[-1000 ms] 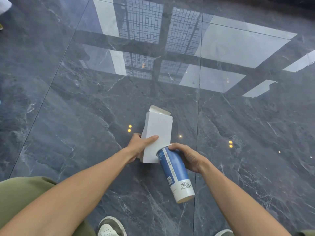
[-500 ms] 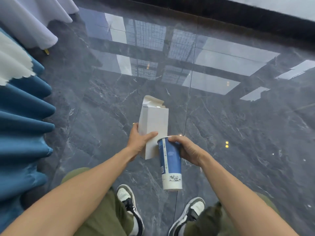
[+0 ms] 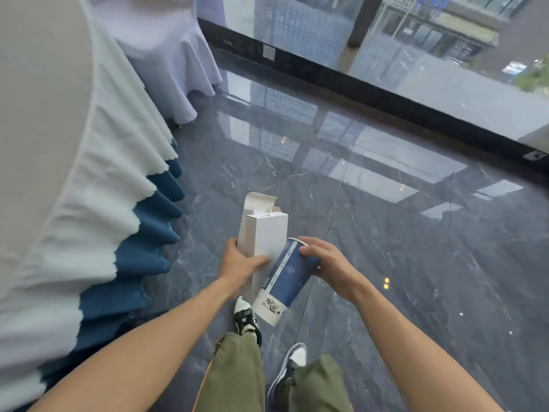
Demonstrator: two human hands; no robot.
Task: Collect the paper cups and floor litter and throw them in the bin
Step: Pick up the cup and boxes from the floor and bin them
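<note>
My left hand (image 3: 240,264) grips a white cardboard box (image 3: 264,233) with its top flap standing open, thumb across its front face. My right hand (image 3: 328,260) holds a tall blue and white paper cup (image 3: 282,281) near its rim; the cup hangs tilted, its white base pointing down toward my feet. Box and cup touch side by side, above the dark marble floor (image 3: 416,263). No bin is in view.
A table draped in white cloth with a blue pleated skirt (image 3: 142,239) fills the left side. Another white-draped table (image 3: 166,55) stands behind it. A glass wall with a black base (image 3: 356,84) runs across the back. My shoes and green trousers are below.
I have risen from a crouch to standing and the view has lifted, bringing the tables and glass wall into sight. Both hands still hold the box and the cup; the cup tilts more.
</note>
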